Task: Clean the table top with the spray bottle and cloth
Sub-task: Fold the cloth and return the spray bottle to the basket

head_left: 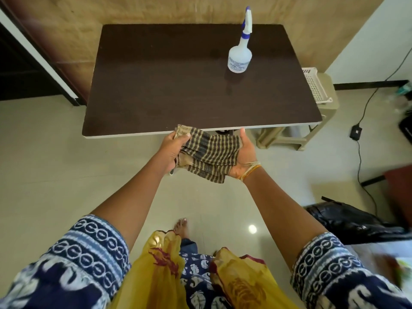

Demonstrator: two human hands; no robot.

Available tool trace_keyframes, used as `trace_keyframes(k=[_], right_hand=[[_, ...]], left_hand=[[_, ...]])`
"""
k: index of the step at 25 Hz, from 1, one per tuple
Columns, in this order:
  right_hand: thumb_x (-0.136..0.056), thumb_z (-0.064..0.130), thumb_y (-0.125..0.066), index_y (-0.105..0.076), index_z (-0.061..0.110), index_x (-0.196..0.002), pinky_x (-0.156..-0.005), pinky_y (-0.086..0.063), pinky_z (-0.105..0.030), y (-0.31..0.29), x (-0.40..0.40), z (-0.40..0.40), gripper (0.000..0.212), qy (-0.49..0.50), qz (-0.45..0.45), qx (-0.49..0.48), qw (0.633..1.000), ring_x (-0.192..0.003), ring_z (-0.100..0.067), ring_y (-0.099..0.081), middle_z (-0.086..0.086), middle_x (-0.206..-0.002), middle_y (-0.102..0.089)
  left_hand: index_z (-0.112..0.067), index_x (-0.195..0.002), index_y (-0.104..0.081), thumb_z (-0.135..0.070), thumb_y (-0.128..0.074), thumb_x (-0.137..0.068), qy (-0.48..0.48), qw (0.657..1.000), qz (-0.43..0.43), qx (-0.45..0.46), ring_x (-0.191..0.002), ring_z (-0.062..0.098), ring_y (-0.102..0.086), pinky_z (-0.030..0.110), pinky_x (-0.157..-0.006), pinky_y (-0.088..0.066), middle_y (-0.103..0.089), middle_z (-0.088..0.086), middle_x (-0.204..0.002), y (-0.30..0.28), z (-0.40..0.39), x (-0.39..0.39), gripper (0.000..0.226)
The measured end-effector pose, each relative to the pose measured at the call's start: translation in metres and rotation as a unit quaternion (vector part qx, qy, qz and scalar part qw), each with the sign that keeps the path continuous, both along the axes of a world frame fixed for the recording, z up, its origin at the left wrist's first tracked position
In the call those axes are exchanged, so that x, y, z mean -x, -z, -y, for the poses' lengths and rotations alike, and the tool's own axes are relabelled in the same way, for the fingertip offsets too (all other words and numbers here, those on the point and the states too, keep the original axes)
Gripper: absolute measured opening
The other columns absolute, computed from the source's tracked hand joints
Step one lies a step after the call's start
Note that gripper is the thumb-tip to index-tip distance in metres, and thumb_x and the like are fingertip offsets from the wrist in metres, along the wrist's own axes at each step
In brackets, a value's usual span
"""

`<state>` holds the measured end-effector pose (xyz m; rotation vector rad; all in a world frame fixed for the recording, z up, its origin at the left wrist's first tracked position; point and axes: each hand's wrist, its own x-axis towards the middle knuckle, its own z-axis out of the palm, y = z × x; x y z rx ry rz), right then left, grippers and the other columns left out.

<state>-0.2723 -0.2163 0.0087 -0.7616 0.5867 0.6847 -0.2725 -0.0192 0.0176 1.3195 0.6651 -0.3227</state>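
Observation:
A dark brown table top [169,81] with a white edge stands in front of me. A clear spray bottle [239,56] with a white and blue trigger head stands upright on its far right part. I hold a brown and beige striped cloth [207,155] stretched between both hands, just below the table's near edge. My left hand [171,150] grips one bunched end of the cloth. My right hand [246,152] holds the other end, thumb pointing up and the cloth draped over the palm.
A beige plastic stool [298,139] with a white basket [316,88] stands at the table's right side. A black cable and adapter [355,132] lie on the tiled floor. A black plastic bag [347,221] sits at right. My bare foot [179,226] is below.

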Motion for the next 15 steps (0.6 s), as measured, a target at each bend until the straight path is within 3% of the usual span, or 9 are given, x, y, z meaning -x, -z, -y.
trace_keyframes(k=[2,4,6,9,13,15], right_hand=[[-0.082,0.057,-0.063,-0.057,0.002,-0.131,-0.107,-0.037,-0.06,-0.005,0.002,0.02,0.073,-0.032,0.009,0.034,0.999,-0.122,-0.04,-0.055,-0.022,-0.131,-0.059],[-0.082,0.024,-0.07,-0.055,0.0,-0.131,-0.104,-0.042,-0.058,-0.004,0.001,0.043,0.056,-0.065,0.015,0.089,0.994,-0.118,-0.038,-0.059,-0.022,-0.126,-0.062],[-0.075,0.004,-0.071,-0.054,0.003,-0.133,-0.1,-0.045,-0.059,-0.003,-0.004,0.064,0.061,-0.073,0.012,0.133,0.988,-0.116,-0.039,-0.061,-0.022,-0.126,-0.063],[-0.069,-0.002,-0.074,-0.054,0.007,-0.13,-0.095,-0.049,-0.06,-0.001,-0.016,0.093,0.065,-0.062,0.018,0.19,0.98,-0.111,-0.039,-0.063,-0.021,-0.126,-0.063],[-0.078,-0.003,-0.072,-0.055,0.007,-0.127,-0.093,-0.052,-0.057,-0.005,-0.043,0.128,0.053,-0.009,0.016,0.222,0.975,-0.108,-0.037,-0.064,-0.018,-0.12,-0.065],[-0.078,-0.003,-0.073,-0.053,0.008,-0.127,-0.089,-0.054,-0.054,-0.004,-0.067,0.144,0.053,0.016,0.024,0.232,0.972,-0.108,-0.036,-0.064,-0.017,-0.12,-0.064]], left_hand=[[-0.02,-0.125,-0.059,-0.026,-0.065,-0.09,0.01,1.0,-0.005,-0.003,-0.102,0.025,-0.068,0.048,-0.088,-0.056,-0.072,0.005,-0.109,0.003,0.017,0.001,0.036],[-0.022,-0.131,-0.055,-0.03,-0.064,-0.091,0.024,1.0,-0.011,-0.01,-0.105,0.026,-0.067,0.051,-0.091,-0.054,-0.07,0.006,-0.114,0.006,0.038,-0.001,0.041],[-0.021,-0.128,-0.054,-0.029,-0.061,-0.094,0.032,0.999,-0.016,-0.014,-0.102,0.024,-0.067,0.05,-0.089,-0.055,-0.069,0.005,-0.112,0.003,0.062,-0.005,0.036],[-0.029,-0.117,-0.051,-0.025,-0.055,-0.098,0.042,0.999,-0.009,-0.003,-0.093,0.018,-0.067,0.045,-0.087,-0.056,-0.068,-0.001,-0.099,-0.005,0.096,-0.021,0.02],[-0.026,-0.134,-0.047,-0.028,-0.054,-0.099,0.072,0.997,-0.003,-0.023,-0.095,0.015,-0.064,0.043,-0.088,-0.056,-0.065,-0.005,-0.104,-0.008,0.136,-0.062,0.036],[-0.027,-0.137,-0.045,-0.028,-0.052,-0.1,0.088,0.995,-0.002,-0.038,-0.092,0.011,-0.061,0.036,-0.081,-0.056,-0.062,-0.006,-0.109,-0.009,0.152,-0.089,0.038]])
